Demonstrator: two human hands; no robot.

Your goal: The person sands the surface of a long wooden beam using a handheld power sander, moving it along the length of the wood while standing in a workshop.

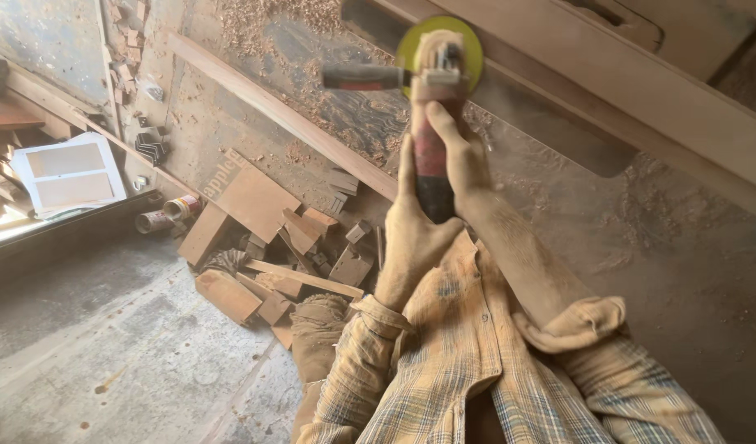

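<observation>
Both the left hand [415,234] and right hand [460,156] grip the angle grinder [434,107] by its red body. It looks heavy and rigid; its side handle [361,77] seems free.

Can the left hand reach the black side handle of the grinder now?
Probably yes. The left hand grips the grinder body, and the side handle sticks out uncovered on that side.
</observation>
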